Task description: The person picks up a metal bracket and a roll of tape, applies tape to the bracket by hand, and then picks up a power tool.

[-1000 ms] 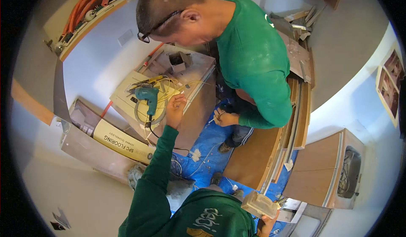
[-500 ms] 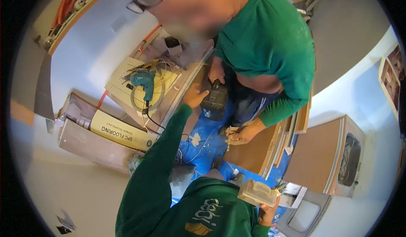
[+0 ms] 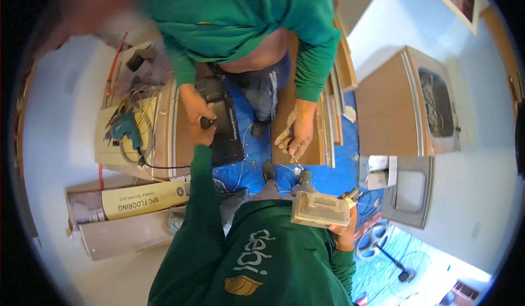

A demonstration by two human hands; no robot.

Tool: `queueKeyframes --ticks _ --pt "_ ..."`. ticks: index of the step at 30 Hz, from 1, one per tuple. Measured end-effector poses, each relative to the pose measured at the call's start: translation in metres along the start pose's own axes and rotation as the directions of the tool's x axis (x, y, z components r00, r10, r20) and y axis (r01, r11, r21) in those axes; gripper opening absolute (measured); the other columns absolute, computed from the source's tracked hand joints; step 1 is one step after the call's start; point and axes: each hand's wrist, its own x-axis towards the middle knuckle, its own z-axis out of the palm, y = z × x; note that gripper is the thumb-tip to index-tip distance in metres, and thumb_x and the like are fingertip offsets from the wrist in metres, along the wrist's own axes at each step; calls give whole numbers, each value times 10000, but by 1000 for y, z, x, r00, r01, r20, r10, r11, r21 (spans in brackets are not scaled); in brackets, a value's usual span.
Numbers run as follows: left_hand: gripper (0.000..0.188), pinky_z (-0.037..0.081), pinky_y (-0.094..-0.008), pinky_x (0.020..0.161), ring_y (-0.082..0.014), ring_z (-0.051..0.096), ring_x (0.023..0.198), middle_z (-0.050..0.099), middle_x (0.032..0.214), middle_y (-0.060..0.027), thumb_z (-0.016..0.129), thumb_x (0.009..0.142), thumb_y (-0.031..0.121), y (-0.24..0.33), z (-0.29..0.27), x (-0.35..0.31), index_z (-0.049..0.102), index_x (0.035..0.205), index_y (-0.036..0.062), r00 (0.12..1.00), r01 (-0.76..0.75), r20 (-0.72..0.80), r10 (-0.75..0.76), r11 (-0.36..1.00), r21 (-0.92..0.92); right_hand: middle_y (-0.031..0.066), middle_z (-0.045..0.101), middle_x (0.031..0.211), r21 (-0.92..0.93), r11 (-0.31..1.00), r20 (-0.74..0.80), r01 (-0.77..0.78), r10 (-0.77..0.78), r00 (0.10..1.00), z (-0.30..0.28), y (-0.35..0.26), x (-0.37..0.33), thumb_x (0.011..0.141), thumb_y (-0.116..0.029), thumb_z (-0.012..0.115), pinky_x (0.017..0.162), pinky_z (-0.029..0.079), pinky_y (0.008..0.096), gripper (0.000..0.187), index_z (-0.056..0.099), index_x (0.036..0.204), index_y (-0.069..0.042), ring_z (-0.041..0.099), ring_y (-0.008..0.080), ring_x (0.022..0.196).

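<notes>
My left hand (image 3: 203,135) reaches forward to the side of a black tool case (image 3: 225,134), its fingers closed at the dark handle (image 3: 206,122). A co-worker's hand (image 3: 196,106) is at the same handle from the far side. My right hand (image 3: 345,230) grips a dusty, clear plastic box (image 3: 319,209) with a moulded handle, in front of my body. A threaded metal piece (image 3: 351,195) sticks out beside the box, from the same hand. The co-worker's other hand (image 3: 298,136) pinches a thin metal rod (image 3: 295,160), perhaps a drill bit.
A teal corded power tool (image 3: 127,129) lies on a cluttered worktop to the left, near a yellow flooring box (image 3: 143,200). Wooden cabinet parts (image 3: 391,109) stand at the right. Blue sheeting (image 3: 254,161) covers the floor, with cables and a fan (image 3: 406,275).
My left hand has gone from open beside the case to closed at its handle. The case has swung nearer me. My view has turned, and the co-worker's rod points toward me.
</notes>
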Motion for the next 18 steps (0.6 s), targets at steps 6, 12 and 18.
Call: queueKeyframes --ticks 6,12,18 --pt "407 525 -357 792 -253 656 929 650 1060 -134 709 713 20 -8 -2 -59 637 1113 -12 984 -165 -92 155 980 -111 22 582 1073 -64 998 34 3 -1 999 -15 -1 0 499 -305 986 873 480 309 939 459 1232 -47 583 143 983" --pt "666 517 -400 843 -308 665 945 654 1053 -176 748 700 119 -23 -28 -112 428 1258 -54 992 96 76 -98 995 25 70 565 1270 12 990 184 -143 139 973 -29 -5 8 503 -149 970 1033 431 346 1121 361 1437 -40 552 193 1181" --pt "536 527 -315 774 -192 661 875 664 980 -107 727 705 -23 12 -32 -185 478 1180 -25 991 135 48 -126 945 -299 67 527 1338 -210 968 530 -136 229 817 -27 3 72 517 -100 953 1067 392 364 1141 331 1470 -37 506 198 1232"
